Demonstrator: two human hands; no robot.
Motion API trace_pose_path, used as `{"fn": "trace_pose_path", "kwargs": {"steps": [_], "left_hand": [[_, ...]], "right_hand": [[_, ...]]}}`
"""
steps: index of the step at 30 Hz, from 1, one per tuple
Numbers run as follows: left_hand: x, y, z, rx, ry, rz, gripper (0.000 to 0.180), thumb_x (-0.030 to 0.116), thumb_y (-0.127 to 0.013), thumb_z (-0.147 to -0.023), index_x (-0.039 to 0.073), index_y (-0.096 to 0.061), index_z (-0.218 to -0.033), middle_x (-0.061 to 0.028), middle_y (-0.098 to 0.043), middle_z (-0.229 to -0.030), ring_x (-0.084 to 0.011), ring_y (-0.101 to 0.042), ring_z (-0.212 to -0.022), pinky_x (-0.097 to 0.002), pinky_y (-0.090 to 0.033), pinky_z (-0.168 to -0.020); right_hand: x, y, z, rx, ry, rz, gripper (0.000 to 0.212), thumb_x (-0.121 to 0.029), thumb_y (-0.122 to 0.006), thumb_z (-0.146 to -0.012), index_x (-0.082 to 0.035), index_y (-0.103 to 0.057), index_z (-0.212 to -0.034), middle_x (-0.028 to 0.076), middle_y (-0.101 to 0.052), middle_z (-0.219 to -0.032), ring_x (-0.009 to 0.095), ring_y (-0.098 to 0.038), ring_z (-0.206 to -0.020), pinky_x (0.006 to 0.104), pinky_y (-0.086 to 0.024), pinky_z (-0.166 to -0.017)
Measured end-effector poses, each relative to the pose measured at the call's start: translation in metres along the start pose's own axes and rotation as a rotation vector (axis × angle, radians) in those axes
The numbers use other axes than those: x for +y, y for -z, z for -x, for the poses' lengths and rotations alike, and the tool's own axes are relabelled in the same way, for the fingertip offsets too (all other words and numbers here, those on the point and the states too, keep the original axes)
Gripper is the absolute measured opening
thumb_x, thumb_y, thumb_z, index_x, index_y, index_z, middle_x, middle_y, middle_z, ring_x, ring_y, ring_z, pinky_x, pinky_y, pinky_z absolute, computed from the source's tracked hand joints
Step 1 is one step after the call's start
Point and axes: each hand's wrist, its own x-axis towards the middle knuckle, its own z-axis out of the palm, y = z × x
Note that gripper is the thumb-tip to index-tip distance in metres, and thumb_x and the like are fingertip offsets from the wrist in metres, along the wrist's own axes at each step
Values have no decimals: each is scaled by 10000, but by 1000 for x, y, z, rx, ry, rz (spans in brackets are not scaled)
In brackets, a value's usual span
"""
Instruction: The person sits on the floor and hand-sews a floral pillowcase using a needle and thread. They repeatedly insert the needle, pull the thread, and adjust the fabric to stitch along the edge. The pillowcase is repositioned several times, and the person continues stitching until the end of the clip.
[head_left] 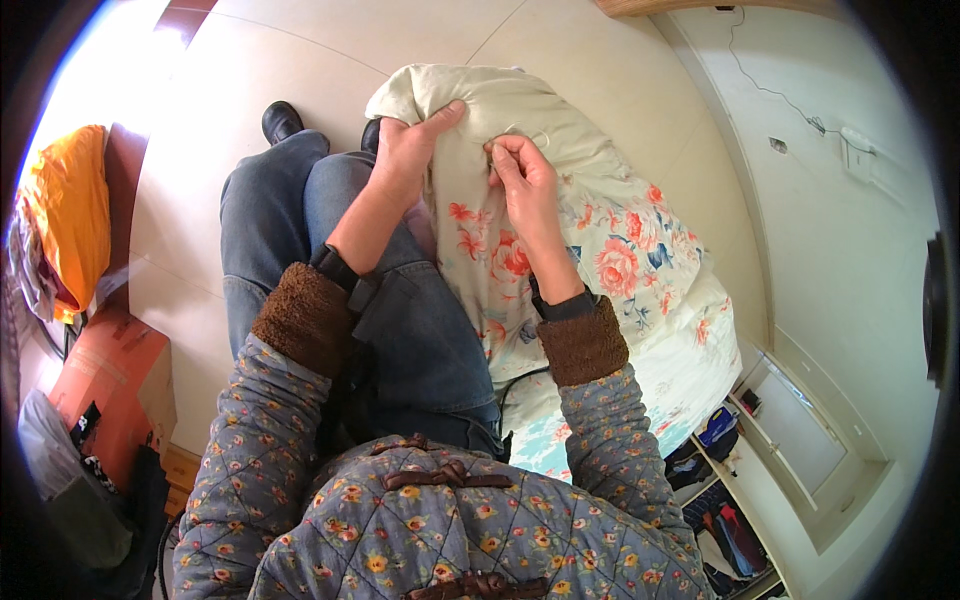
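Note:
A cream quilt (pixel 612 180) with red and blue flower prints drapes over the right side of my lap and spreads out to the right. My left hand (pixel 405 155) grips its plain far edge, thumb on top and the other fingers hidden beneath the cloth. Just to the right, my right hand (pixel 525 180) is closed in a pinch close above the fabric. What sits between those fingertips is too small to make out. A thin pale loop, like thread (pixel 541 134), shows beside them.
On the left are an orange cloth (pixel 72 205) and a reddish cardboard box (pixel 115 375), with dark and grey clothes near it. A shelf unit (pixel 735 475) with folded clothes stands at the lower right. A socket with a cable (pixel 856 150) is on the right wall.

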Motion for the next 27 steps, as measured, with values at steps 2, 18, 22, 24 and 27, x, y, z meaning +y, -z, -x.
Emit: {"fn": "trace_pose_path", "kwargs": {"steps": [2, 18, 22, 24, 27], "left_hand": [[2, 3, -4, -44, 151, 109, 334, 87, -693, -814, -2, -581, -1115, -110, -645, -1022, -219, -645, -887, -350, -544, -769], [-10, 2, -10, -39, 317, 80, 222, 44, -643, -844, -13, -626, -1058, -103, -654, -1003, -196, -652, -866, -342, -557, -751], [-13, -1, -10, 34, 277, -1, 282, 28, -633, -844, -6, -580, -1118, -95, -639, -1027, -197, -642, -899, -348, -555, -758], [-13, -2, -10, -3, 260, -27, 312, 25, -636, -840, -6, -556, -1140, -99, -630, -1042, -205, -639, -912, -352, -555, -762], [-14, -2, -10, -38, 227, -28, 330, 20, -638, -837, -11, -543, -1152, -109, -622, -1059, -218, -635, -927, -356, -554, -770]], "right_hand": [[0, 4, 3, -1, 29, 58, 127, -131, -549, -940, -14, -598, -937, -8, -583, -769, 65, -500, -644, 216, -420, -603], [11, 4, -4, -24, 31, 222, 83, -94, -558, -923, -16, -586, -921, 0, -553, -693, 67, -481, -620, 221, -418, -589], [12, 2, -4, 1, 38, 244, 85, -94, -557, -923, -11, -569, -909, 12, -562, -690, 81, -494, -613, 236, -429, -587], [13, 1, -5, 7, 35, 232, 85, -92, -554, -924, -11, -560, -899, 19, -570, -692, 91, -501, -609, 245, -434, -588], [15, 0, -8, -10, 54, 253, 70, -66, -543, -923, 2, -529, -916, 47, -584, -715, 120, -514, -612, 268, -446, -598]]}}
